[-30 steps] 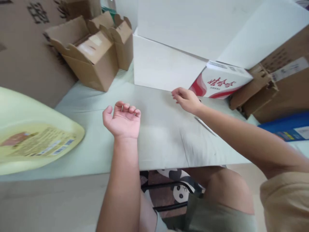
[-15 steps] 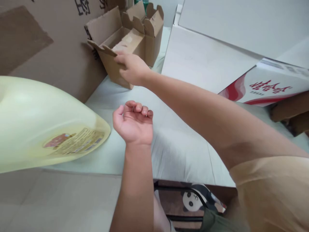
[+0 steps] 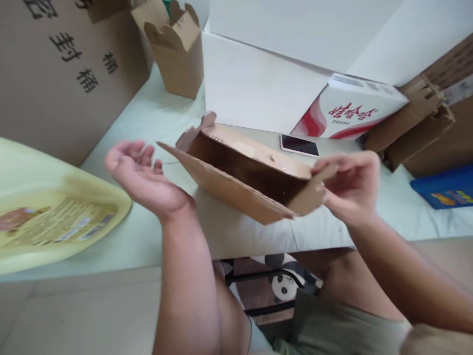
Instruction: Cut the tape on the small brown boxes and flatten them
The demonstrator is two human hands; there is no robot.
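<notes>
In the head view, the box (image 3: pixel 231 190) is at the middle of the scene, over the near part of the table (image 3: pixel 148 249). It is open and tilted, its mouth facing up and toward the wearer; the part of the inside that shows is dark and no contents can be made out. Whether its underside rests on the cloth or hangs just above it, I cannot tell.

The right hand (image 3: pixel 353 182) has the flap at the box's right end pinched between thumb and fingers. The left hand (image 3: pixel 142 177) is palm up with fingers loosely curled, holding nothing, just beside the box's left end; no clear contact shows.

The step in hand looks to be handling the box by one end, with the right hand alone bearing or steering it. As I judge it, the next move calls for a firm pinch on that thin flap and some support at the free left end, since a one-ended hold could let the box swing or the flap bend.

Beyond the box lies a phone (image 3: pixel 299 145), near its far edge and worth keeping clear of. A small box (image 3: pixel 177 69) stands farther back, and a bottle (image 3: pixel 55 212) is at the left.
</notes>
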